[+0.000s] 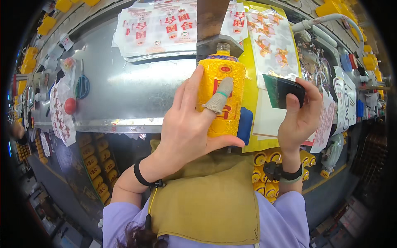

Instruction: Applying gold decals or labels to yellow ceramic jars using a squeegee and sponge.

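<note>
A yellow bottle (223, 120) with a textured surface and red label marks lies in front of me, its clear neck pointing away. My left hand (186, 120) holds it along its left side. The index finger, in a grey cloth finger cover (220, 96) with a green band, presses on the front, and the thumb reaches across the bottom end. To the right of the bottle, my right hand (302, 113) grips a scraper (285, 91) with a black body and a green blade edge. The scraper is apart from the bottle.
A dark metal fixture (211, 43) stands at the bottle's neck. A blue block (245, 126) sits at its lower right. Printed sheets (155, 31) lie beyond on the metal table (124, 89); transfer sheets (271, 39) lie on the right. Scissors (82, 84) and a red ball (70, 106) are left.
</note>
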`<state>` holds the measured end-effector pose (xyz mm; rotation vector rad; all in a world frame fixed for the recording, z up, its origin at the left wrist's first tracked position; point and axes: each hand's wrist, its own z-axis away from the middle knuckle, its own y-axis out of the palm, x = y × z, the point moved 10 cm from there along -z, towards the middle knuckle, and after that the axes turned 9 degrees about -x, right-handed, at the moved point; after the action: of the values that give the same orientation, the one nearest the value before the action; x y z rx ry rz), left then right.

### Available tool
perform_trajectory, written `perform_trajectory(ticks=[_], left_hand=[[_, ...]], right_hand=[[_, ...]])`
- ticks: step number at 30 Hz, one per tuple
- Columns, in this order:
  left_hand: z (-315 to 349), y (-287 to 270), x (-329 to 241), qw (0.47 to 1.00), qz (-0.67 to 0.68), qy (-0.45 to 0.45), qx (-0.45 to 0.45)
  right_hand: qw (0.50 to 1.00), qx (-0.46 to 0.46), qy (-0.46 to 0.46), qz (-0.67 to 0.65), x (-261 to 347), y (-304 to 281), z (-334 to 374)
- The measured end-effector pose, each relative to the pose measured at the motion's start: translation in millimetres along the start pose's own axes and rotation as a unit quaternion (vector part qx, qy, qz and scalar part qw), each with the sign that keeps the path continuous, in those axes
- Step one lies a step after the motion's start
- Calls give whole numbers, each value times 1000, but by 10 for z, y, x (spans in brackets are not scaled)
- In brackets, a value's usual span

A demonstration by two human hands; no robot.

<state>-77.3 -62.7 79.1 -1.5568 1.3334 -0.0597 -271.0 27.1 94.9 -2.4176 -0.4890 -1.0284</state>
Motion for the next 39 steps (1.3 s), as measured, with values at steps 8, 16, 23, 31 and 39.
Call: perform_trajectory(ticks=[8, 16, 23, 31, 39], left_hand=[[60, 16, 8, 998, 9, -48, -28], [-66, 25, 7, 999, -30, -23, -16], [-148, -37, 216, 998, -8, -47, -42], [210, -77, 245, 987, 138, -42, -67], [188, -25, -78, 1000, 15, -17, -6]], right_hand=[[998, 23, 58, -14, -128, 114, 143], [993, 11, 105, -43, -207, 184, 258], [998, 23, 44, -25, -74, 294, 175], [944, 90, -294, 121, 677, 630, -185], [959, 23, -255, 121, 603, 377, -340]])
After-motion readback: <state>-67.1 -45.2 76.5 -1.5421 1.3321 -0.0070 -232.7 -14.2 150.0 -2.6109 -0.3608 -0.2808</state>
